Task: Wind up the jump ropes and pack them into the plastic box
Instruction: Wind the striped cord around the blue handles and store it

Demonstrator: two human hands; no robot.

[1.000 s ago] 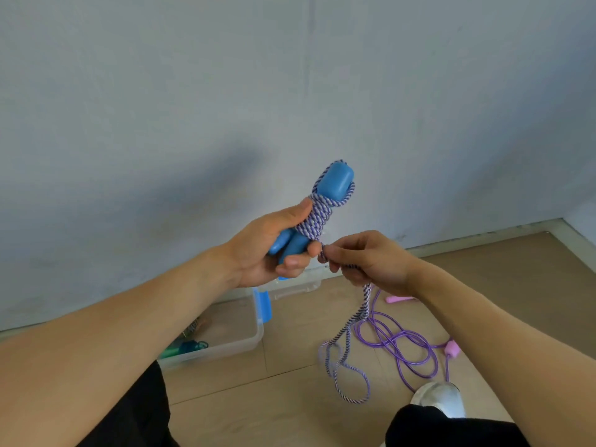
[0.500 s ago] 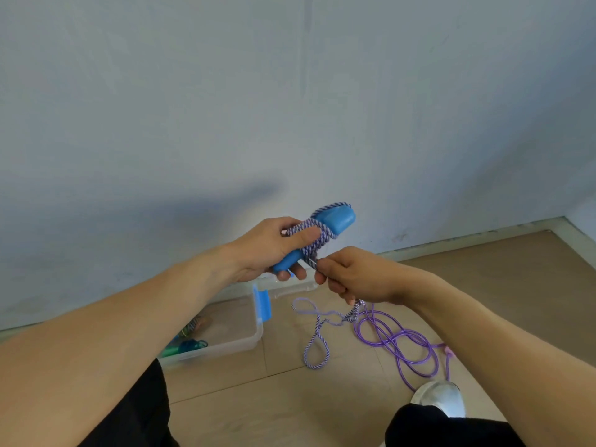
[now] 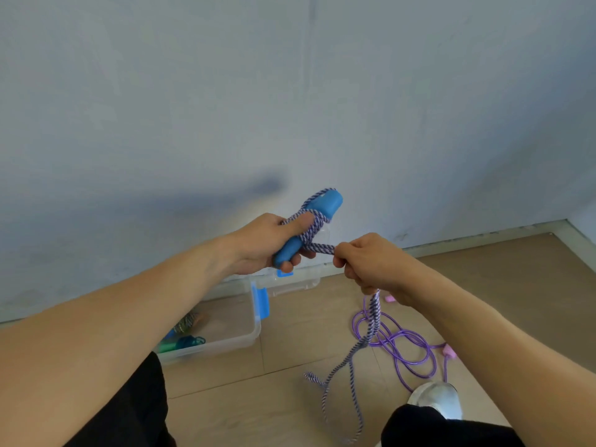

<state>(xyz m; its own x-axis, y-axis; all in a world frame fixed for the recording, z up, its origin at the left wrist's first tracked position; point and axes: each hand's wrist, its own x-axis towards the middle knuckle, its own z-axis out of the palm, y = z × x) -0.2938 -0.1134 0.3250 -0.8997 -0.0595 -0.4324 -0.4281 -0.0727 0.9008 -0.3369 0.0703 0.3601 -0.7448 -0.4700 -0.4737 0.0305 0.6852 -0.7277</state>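
Mid-wrap: L hand (image 3: 258, 245) w/ handles (image 3: 317, 217), R hand (image 3: 371, 262) w/ rope (image 3: 372, 321).

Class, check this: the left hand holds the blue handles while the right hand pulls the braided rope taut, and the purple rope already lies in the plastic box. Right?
Not quite. The head view shows the purple rope lying loose on the floor, right of the plastic box. The rest holds: left hand, blue handles, right hand, braided rope.

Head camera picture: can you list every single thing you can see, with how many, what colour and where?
Blue handles: seemingly two held together, blue, in left hand.
Striped rope: one, purple-white, wound round handles, hanging to floor.
Purple rope: one, purple with pink handles, on floor, right.
Plastic box: one, clear with blue clips, on floor, holding wound ropes.
Shoe: one, white, bottom right.
Left hand: grips handles.
Right hand: grips striped rope.
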